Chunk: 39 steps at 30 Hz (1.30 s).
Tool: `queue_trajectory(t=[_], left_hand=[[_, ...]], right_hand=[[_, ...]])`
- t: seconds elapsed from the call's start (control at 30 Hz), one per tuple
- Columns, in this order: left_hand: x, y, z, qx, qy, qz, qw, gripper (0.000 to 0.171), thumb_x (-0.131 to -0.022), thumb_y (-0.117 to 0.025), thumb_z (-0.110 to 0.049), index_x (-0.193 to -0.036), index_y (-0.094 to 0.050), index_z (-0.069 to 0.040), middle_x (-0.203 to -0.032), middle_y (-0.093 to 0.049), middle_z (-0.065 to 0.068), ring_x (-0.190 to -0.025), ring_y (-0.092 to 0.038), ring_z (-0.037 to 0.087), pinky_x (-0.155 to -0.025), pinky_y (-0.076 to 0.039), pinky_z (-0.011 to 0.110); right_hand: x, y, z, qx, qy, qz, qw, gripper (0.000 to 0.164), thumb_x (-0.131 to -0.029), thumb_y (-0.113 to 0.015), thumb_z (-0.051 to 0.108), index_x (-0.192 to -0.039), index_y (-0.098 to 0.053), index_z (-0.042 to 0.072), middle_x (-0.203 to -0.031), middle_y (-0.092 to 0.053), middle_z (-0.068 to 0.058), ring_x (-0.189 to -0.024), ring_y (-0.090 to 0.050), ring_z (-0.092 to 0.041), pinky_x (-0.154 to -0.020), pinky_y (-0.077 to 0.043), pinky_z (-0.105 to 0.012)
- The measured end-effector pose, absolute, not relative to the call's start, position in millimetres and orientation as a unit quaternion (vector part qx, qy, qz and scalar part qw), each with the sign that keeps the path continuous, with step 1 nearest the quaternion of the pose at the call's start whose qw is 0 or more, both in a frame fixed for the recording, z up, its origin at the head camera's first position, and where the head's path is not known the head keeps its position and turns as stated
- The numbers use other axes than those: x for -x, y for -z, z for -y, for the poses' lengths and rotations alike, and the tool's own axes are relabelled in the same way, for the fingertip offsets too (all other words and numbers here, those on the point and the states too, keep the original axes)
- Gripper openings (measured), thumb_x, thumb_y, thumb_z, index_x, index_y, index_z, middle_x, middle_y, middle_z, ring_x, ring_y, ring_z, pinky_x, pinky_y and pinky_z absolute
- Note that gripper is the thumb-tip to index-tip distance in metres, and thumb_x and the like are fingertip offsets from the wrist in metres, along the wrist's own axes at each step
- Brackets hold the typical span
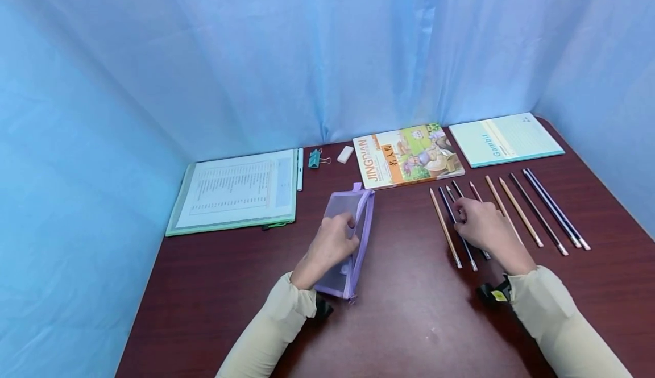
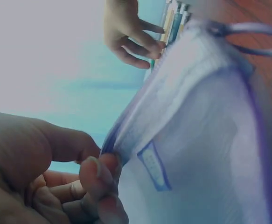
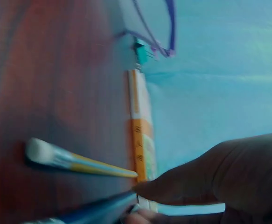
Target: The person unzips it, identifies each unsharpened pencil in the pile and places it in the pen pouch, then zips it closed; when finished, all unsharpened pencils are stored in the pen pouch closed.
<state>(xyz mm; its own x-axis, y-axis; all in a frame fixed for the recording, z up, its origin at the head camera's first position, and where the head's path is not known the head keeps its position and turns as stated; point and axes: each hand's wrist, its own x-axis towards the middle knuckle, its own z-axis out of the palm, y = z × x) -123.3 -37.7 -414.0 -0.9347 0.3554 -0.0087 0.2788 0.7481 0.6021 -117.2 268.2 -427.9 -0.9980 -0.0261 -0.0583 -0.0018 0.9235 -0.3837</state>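
A translucent mesh pencil case point(image 1: 340, 203) with lavender edging and a zipper stands on the table in front of me. My left hand point(image 1: 332, 244) pinches its zipped edge between thumb and fingers. In the left wrist view a small label point(image 2: 155, 168) shows on the mesh. Over a row of pencils my right hand point(image 1: 483, 224) reaches down, fingers slightly bent and apart. Its thumb point(image 3: 161, 186) and fingertips are right at a dark blue pencil point(image 3: 101, 209). A natural-wood pencil point(image 1: 446, 230) with a white eraser lies just left of it. The hand covers parts of several pencils.
More pencils point(image 1: 532, 213) lie to the right. Along the back are a picture-covered book point(image 1: 409, 156), a pale green notebook point(image 1: 506, 139), a white eraser point(image 1: 345, 154) and a teal binder clip point(image 1: 314, 158). A document folder point(image 1: 232, 190) lies left, beside a light-blue pen point(image 1: 299, 170).
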Motion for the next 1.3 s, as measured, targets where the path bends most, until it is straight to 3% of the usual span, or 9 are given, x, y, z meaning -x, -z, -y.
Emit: queue_trajectory(t=[0.13, 0.37, 0.47, 0.63, 0.77, 0.87, 1.0, 1.13, 1.3], left_hand=[[123, 419, 37, -0.149, -0.336, -0.929, 0.044, 0.010, -0.081, -0.067, -0.002, -0.091, -0.064, -0.002, -0.058, -0.049, -0.002, -0.050, -0.047, 0.008, -0.045, -0.035, 0.019], [123, 423, 35, -0.114, -0.357, -0.925, 0.061, 0.012, -0.085, -0.064, -0.003, -0.097, -0.064, -0.001, -0.054, -0.048, -0.003, -0.043, -0.044, 0.004, -0.039, -0.032, 0.016], [123, 423, 34, -0.104, -0.361, -0.924, 0.070, 0.012, -0.086, -0.063, -0.003, -0.099, -0.064, -0.002, -0.054, -0.047, -0.003, -0.042, -0.044, 0.004, -0.038, -0.031, 0.016], [124, 424, 34, -0.101, -0.371, -0.920, 0.073, 0.013, -0.086, -0.061, -0.002, -0.099, -0.063, -0.002, -0.053, -0.046, -0.004, -0.042, -0.044, 0.005, -0.038, -0.031, 0.017], [125, 426, 33, -0.098, -0.380, -0.917, 0.074, 0.013, -0.086, -0.060, -0.001, -0.099, -0.062, -0.001, -0.053, -0.046, -0.003, -0.042, -0.044, 0.005, -0.039, -0.032, 0.018], [125, 427, 33, -0.098, -0.381, -0.917, 0.068, 0.013, -0.085, -0.061, 0.000, -0.098, -0.063, 0.000, -0.054, -0.047, -0.003, -0.043, -0.045, 0.005, -0.039, -0.033, 0.018], [126, 430, 33, -0.098, -0.382, -0.917, 0.063, 0.012, -0.085, -0.061, 0.000, -0.097, -0.063, 0.000, -0.054, -0.047, -0.003, -0.044, -0.044, 0.006, -0.040, -0.033, 0.018], [127, 431, 32, -0.097, -0.383, -0.917, 0.061, 0.012, -0.085, -0.061, 0.001, -0.096, -0.063, 0.000, -0.053, -0.047, -0.003, -0.043, -0.044, 0.005, -0.040, -0.032, 0.018], [127, 432, 31, -0.097, -0.386, -0.916, 0.057, 0.013, -0.085, -0.061, 0.001, -0.097, -0.064, 0.001, -0.051, -0.046, -0.003, -0.041, -0.043, 0.005, -0.039, -0.031, 0.017]], right_hand=[[116, 435, -261, -0.014, 0.168, -0.985, 0.042, 0.031, -0.080, -0.063, 0.004, -0.109, -0.058, -0.005, -0.088, -0.066, -0.029, -0.064, -0.060, -0.037, -0.049, -0.044, -0.047], [115, 443, -253, -0.022, 0.144, -0.989, 0.011, 0.021, -0.077, -0.060, 0.003, -0.093, -0.051, -0.005, -0.079, -0.062, -0.036, -0.060, -0.059, -0.047, -0.046, -0.044, -0.053], [114, 437, -256, -0.033, 0.155, -0.987, 0.023, 0.029, -0.074, -0.064, 0.005, -0.097, -0.051, -0.007, -0.079, -0.062, -0.034, -0.060, -0.059, -0.044, -0.049, -0.045, -0.052], [117, 422, -270, -0.027, 0.206, -0.977, 0.052, 0.047, -0.075, -0.073, 0.011, -0.113, -0.060, -0.012, -0.078, -0.065, -0.019, -0.065, -0.059, -0.028, -0.059, -0.046, -0.042], [121, 419, -284, -0.028, 0.332, -0.938, 0.094, 0.049, -0.083, -0.069, 0.011, -0.125, -0.057, -0.013, -0.085, -0.071, -0.014, -0.066, -0.063, -0.013, -0.059, -0.052, -0.032], [123, 427, -296, -0.033, 0.472, -0.871, 0.134, 0.050, -0.093, -0.060, 0.009, -0.135, -0.046, -0.014, -0.089, -0.074, -0.005, -0.073, -0.069, -0.006, -0.063, -0.060, -0.031], [124, 446, -306, -0.018, 0.673, -0.716, 0.185, 0.034, -0.101, -0.050, 0.003, -0.134, -0.049, 0.000, -0.094, -0.074, 0.006, -0.085, -0.072, -0.006, -0.071, -0.062, -0.031], [123, 462, -307, 0.020, 0.809, -0.538, 0.234, 0.033, -0.103, -0.042, -0.004, -0.122, -0.064, 0.013, -0.100, -0.074, -0.002, -0.092, -0.074, -0.014, -0.077, -0.062, -0.034], [122, 469, -296, 0.046, 0.849, -0.451, 0.270, 0.039, -0.104, -0.036, -0.006, -0.125, -0.065, 0.010, -0.105, -0.074, -0.005, -0.097, -0.073, -0.015, -0.083, -0.061, -0.035]])
